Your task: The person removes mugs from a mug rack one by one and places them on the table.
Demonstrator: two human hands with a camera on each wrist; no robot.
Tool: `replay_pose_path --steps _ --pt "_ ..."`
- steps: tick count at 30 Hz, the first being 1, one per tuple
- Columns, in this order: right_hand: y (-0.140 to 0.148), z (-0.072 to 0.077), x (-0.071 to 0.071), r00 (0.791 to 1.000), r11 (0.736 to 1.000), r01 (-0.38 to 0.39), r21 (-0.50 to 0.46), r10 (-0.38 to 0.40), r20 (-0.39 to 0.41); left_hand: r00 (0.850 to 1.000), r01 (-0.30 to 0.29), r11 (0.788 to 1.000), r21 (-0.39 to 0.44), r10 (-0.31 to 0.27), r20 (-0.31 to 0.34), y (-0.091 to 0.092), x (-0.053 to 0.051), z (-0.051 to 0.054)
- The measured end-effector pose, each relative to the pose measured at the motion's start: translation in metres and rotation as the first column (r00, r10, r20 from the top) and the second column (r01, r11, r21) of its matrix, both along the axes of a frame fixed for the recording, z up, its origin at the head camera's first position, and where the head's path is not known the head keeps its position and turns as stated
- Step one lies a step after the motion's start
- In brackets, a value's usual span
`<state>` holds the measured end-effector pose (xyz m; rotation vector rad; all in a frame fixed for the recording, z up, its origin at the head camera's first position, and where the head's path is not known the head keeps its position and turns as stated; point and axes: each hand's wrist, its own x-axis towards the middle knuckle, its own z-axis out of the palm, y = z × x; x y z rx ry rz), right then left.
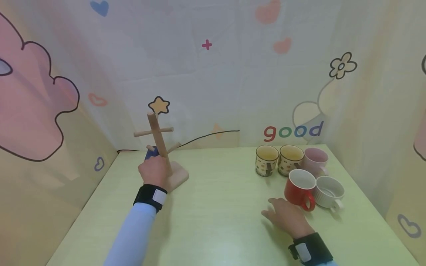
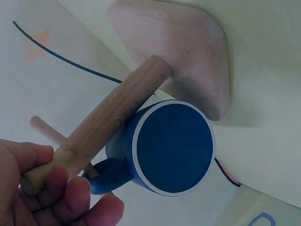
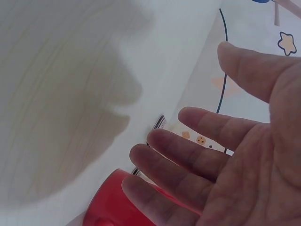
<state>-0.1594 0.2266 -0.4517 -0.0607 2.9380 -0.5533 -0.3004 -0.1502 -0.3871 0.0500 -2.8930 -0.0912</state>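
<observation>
On the left of the table stands a wooden mug rack with several pegs and a flat base. My left hand is at the rack's near side, its thumb and fingers curled round a wooden peg. A dark blue mug hangs by its handle just beyond that hand, mostly hidden by it in the head view. My right hand hovers over the table with fingers spread, holding nothing. Closest to it is a red mug, handle toward me.
Two patterned cream mugs, a pink mug and a ribbed white mug are grouped with the red one at the table's right. A printed curtain stands behind the table.
</observation>
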Motion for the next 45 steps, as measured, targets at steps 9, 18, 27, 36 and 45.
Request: replay_pose_path --steps 9,18,27,36,45 --pt "0.0 -0.001 -0.001 1.0 1.0 0.001 -0.005 0.0 0.01 0.999 -0.025 0.99 0.139 0.021 0.029 -0.014 0.004 -0.004" --pt "0.0 -0.001 0.0 1.0 1.0 -0.003 -0.002 0.003 -0.009 0.994 -0.07 0.972 0.225 0.087 -0.069 -0.046 -0.001 -0.004" --pt "0.002 0.001 0.0 1.0 1.0 0.007 0.0 -0.007 0.018 0.997 0.017 0.979 0.203 -0.002 -0.075 -0.069 -0.025 0.001" --pt "0.005 0.0 0.0 0.999 0.999 0.033 -0.019 -0.033 0.026 0.981 0.189 0.98 0.068 -0.186 -0.05 -0.075 -0.044 0.008" --pt "0.008 -0.002 0.001 0.999 0.999 0.044 -0.009 -0.043 0.02 0.972 0.226 0.974 0.02 -0.224 -0.075 -0.076 -0.053 0.001"
